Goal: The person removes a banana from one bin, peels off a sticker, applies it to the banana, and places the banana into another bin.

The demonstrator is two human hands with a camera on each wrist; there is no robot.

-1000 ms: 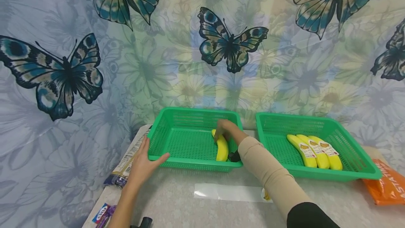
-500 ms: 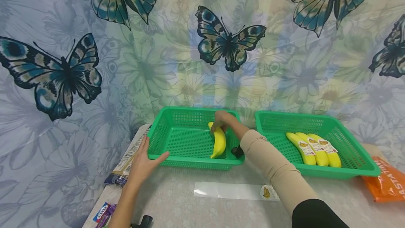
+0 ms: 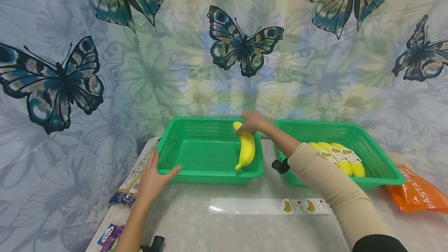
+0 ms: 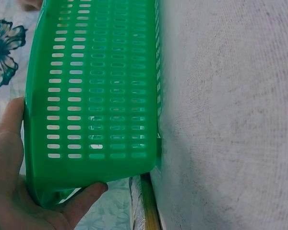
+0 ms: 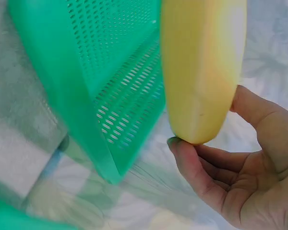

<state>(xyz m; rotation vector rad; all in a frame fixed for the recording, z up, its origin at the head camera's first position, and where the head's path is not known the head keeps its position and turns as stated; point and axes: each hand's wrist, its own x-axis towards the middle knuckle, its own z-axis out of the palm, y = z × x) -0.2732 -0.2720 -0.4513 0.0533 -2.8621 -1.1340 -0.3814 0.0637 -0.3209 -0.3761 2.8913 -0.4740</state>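
My right hand (image 3: 252, 121) pinches a yellow banana (image 3: 247, 149) near its upper end, thumb on one side and fingers at the tip. The banana hangs upright over the right end of the left green basket (image 3: 210, 178); its surface fills much of the right wrist view. My left hand (image 3: 152, 182) rests against that basket's front left corner, fingers straight along the side and thumb spread over the front rim. In the left wrist view the hand (image 4: 19, 191) straddles the corner beside the slotted wall. Inside, the left basket's floor shows bare.
A second green basket (image 3: 381, 180) on the right holds several labelled bananas (image 3: 346, 158), partly behind my right forearm. A strip with banana stickers (image 3: 294, 206) lies in front. An orange packet (image 3: 416, 191) is at the right, a long packet (image 3: 131, 182) and small wrappers (image 3: 110, 236) at the left.
My right hand has lifted the banana up from the left basket's floor. More of the sticker strip shows as the right forearm shifts right. The left hand stays at the corner.
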